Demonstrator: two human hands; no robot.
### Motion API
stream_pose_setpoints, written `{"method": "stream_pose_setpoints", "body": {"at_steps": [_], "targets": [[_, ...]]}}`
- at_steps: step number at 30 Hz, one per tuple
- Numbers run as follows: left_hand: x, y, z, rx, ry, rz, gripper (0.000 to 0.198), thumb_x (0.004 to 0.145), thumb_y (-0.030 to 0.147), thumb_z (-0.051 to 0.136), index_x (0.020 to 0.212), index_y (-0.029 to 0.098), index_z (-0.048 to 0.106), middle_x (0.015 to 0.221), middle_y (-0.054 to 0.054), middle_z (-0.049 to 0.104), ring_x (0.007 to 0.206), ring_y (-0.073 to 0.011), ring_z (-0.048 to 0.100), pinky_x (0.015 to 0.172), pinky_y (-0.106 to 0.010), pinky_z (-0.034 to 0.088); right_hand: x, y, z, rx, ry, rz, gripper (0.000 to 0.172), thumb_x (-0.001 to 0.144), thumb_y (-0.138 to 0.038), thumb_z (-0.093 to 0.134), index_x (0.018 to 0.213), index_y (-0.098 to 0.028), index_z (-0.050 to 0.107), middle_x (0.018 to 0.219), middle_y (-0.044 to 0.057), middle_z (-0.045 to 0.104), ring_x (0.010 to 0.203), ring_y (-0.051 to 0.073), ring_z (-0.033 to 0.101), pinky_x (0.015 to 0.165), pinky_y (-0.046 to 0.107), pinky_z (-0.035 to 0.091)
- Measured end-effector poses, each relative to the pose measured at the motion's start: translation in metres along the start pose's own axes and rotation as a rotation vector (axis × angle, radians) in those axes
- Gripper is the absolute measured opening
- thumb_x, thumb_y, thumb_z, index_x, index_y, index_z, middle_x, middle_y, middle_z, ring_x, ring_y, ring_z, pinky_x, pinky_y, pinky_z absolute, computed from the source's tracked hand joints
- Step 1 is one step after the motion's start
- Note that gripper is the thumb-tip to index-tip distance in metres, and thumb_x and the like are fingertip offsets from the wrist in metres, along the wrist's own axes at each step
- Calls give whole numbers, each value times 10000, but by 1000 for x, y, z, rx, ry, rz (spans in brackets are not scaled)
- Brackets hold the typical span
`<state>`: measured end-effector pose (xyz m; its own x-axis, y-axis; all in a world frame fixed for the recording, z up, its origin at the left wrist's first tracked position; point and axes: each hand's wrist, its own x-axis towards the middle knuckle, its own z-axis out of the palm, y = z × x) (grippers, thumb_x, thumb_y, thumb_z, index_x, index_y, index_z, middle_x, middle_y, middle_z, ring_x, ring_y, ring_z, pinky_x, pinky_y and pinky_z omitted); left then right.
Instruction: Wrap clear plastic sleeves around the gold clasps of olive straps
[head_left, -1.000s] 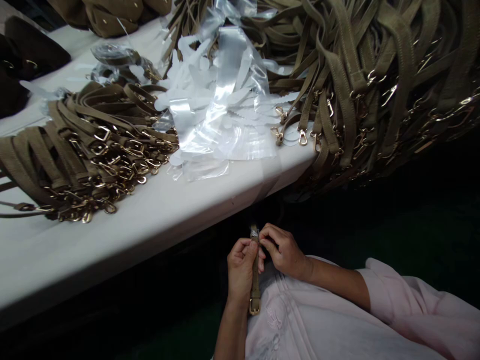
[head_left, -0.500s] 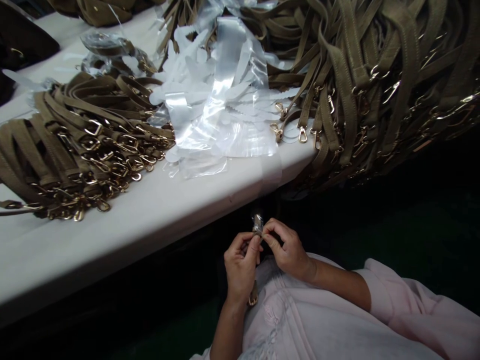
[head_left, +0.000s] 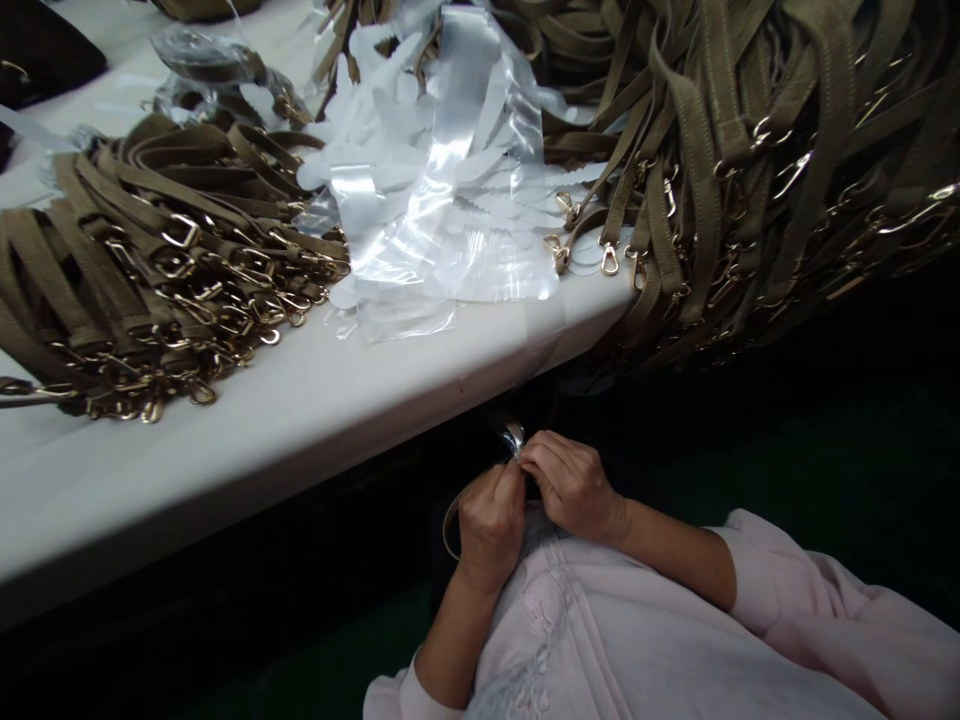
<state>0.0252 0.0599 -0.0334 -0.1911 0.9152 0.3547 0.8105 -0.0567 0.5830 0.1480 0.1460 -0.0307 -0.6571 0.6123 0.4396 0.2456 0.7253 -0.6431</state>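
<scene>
My left hand (head_left: 491, 525) is closed around an olive strap (head_left: 452, 515) that loops out to its left, held over my lap below the table edge. My right hand (head_left: 574, 485) pinches the strap's top end, where a shiny bit of clear plastic (head_left: 514, 437) covers the clasp. Both hands touch each other at the fingertips. The strap's lower end is hidden behind my left hand.
A white table (head_left: 315, 400) carries a stack of olive straps with gold clasps (head_left: 150, 270) at the left, a heap of clear plastic bags (head_left: 442, 190) in the middle, and a large tangled pile of straps (head_left: 750, 150) hanging off the right end. Dark floor lies below.
My hands have drawn the strap upward and closer together; the buckle that hung below my left hand is no longer seen, and the strap now loops out to the left.
</scene>
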Motion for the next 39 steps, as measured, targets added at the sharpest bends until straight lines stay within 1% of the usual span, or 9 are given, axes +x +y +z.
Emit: {"method": "stream_pose_setpoints", "body": {"at_steps": [3, 6, 8, 11, 18, 24, 31, 35, 39], "targets": [[-4, -1, 2, -307, 35, -311, 149, 931, 178, 554, 1051, 182, 642, 865, -41, 696, 759, -144, 658, 739, -248, 514, -6, 0, -1, -2, -12, -34, 138, 944, -81, 445, 884, -161, 540, 800, 59, 586, 743, 175, 539, 676, 297, 459], [-6, 4, 6, -633, 52, -637, 334, 902, 268, 627, 1227, 218, 573, 710, 31, 639, 576, -94, 568, 591, -207, 477, -11, 5, 0, 1, -9, -34, 132, 950, -86, 453, 890, -164, 541, 800, 55, 584, 737, 171, 536, 677, 293, 454], [-4, 6, 9, -865, 65, -762, 355, 873, 319, 666, 1196, 187, 595, 651, 40, 608, 486, -67, 489, 491, -182, 411, -12, 10, 3, 6, -7, -27, 136, 954, -89, 450, 892, -167, 542, 799, 52, 583, 735, 168, 536, 675, 290, 448], [1, 6, 14, -1148, 65, -854, 316, 827, 358, 719, 1044, 139, 652, 638, 14, 622, 431, -38, 440, 438, -163, 338, -12, 17, 9, 43, 11, 4, 141, 959, -100, 439, 896, -171, 544, 803, 49, 580, 738, 167, 541, 672, 288, 444], [9, -3, 13, -1494, -58, -926, 404, 790, 349, 761, 1083, 109, 619, 647, 18, 604, 424, -14, 426, 439, -138, 318, -8, 7, 12, 277, 54, 260, 150, 957, -165, 467, 828, -190, 539, 758, 8, 546, 704, 144, 545, 674, 279, 443], [8, -2, 7, -1143, -22, -852, 286, 831, 350, 706, 1003, 152, 592, 631, 40, 595, 443, -43, 452, 457, -160, 356, -5, 1, 3, 347, 44, 324, 39, 903, -182, 588, 865, -189, 595, 748, -5, 577, 655, 117, 546, 619, 245, 457], [3, 6, 2, -341, -98, -496, 157, 939, 241, 538, 1087, 200, 573, 896, -43, 726, 782, -163, 697, 708, -251, 520, -7, 8, 0, 295, 39, 334, 51, 887, -166, 616, 923, -178, 651, 820, 24, 644, 712, 128, 625, 654, 239, 521], [-2, 3, 3, -105, -119, -331, 143, 955, 190, 492, 1081, 184, 559, 922, -76, 736, 771, -200, 718, 669, -269, 522, -11, 9, -1, 244, -5, 295, 89, 896, -137, 586, 893, -173, 668, 814, 27, 668, 717, 129, 636, 667, 237, 518], [-3, 5, 5, 125, -173, -179, 124, 956, 149, 461, 1022, 171, 564, 837, -83, 724, 661, -206, 690, 584, -267, 473, -13, 8, -1, 10, -45, 203, 129, 878, -101, 544, 826, -165, 643, 772, 26, 650, 695, 133, 606, 662, 246, 485]]}}
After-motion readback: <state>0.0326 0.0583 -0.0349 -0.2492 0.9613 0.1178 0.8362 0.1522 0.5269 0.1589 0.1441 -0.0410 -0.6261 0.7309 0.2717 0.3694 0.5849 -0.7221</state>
